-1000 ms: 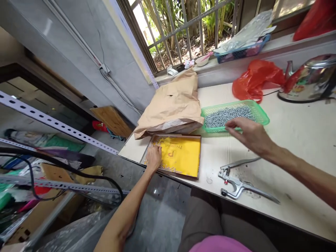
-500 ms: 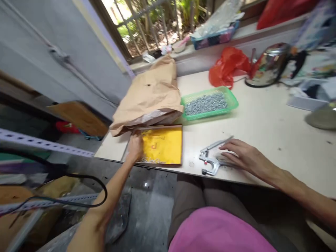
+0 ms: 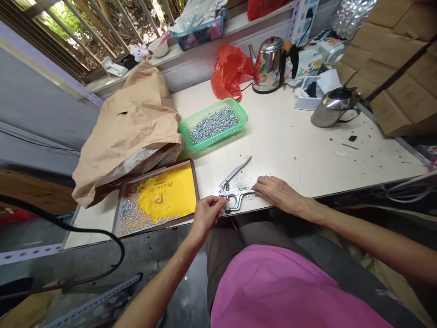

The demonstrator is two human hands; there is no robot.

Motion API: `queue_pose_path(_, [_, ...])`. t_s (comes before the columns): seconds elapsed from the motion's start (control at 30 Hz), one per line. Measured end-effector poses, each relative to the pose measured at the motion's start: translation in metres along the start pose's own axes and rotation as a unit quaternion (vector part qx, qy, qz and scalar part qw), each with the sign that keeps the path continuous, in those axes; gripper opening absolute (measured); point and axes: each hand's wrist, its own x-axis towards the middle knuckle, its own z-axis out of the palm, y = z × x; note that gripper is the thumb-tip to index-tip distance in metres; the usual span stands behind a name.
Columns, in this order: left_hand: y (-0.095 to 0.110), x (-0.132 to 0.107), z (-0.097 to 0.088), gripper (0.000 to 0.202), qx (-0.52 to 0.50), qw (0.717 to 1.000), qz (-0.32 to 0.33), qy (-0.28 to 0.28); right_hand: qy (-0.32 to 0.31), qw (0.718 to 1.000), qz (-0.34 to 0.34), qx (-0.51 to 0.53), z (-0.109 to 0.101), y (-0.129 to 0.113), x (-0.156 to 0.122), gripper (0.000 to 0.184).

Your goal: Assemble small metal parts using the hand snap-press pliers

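Silver snap pliers (image 3: 235,187) lie near the table's front edge. My right hand (image 3: 277,193) rests on their lower handle, fingers curled over it. My left hand (image 3: 208,213) is pinched closed right at the pliers' jaw end; what it holds is too small to see. To the left, a shallow tray with a yellow bottom (image 3: 164,193) holds several small metal pieces along its left side. Further back stands a green basket (image 3: 214,123) full of similar silver pieces.
A brown paper bag (image 3: 131,123) lies at the back left, overlapping the tray. A red plastic bag (image 3: 229,69), a steel kettle (image 3: 269,64) and a second kettle (image 3: 332,106) stand at the back. Cardboard boxes (image 3: 392,59) rise on the right. A black cable (image 3: 85,232) loops on the left.
My left hand left the yellow tray and came right to the pliers' jaw. My right hand went from the green basket to the pliers' handle. The view swung right.
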Motion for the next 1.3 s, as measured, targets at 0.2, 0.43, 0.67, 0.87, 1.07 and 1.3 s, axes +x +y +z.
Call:
queue_pose_path(0.2, [-0.006,0.005,0.003,0.037,0.05,0.999,-0.02,0.0,0.006,1.0,0.0,0.003,0.001,0.003,0.0,0.019])
queue_pose_path(0.43, [0.003,0.01,0.003,0.032,0.056,0.993,-0.087,-0.05,-0.001,1.0,0.011,-0.01,-0.001,0.005,0.005,0.02])
queue_pose_path(0.67, [0.005,0.012,0.002,0.03,0.058,0.99,-0.111,-0.061,0.004,0.999,-0.034,0.021,-0.011,0.02,0.01,0.046])
queue_pose_path(0.87, [0.001,0.008,0.004,0.029,0.031,0.992,-0.109,-0.05,-0.064,0.993,-0.097,-0.02,-0.019,0.041,0.05,0.1])
queue_pose_path(1.07, [0.001,0.008,0.006,0.028,0.035,0.992,-0.114,-0.045,-0.089,0.987,-0.119,-0.056,-0.025,0.04,0.071,0.093])
queue_pose_path(1.3, [-0.002,0.003,0.002,0.03,0.143,0.986,-0.076,-0.034,-0.103,0.989,-0.066,-0.082,-0.031,0.022,0.06,0.057])
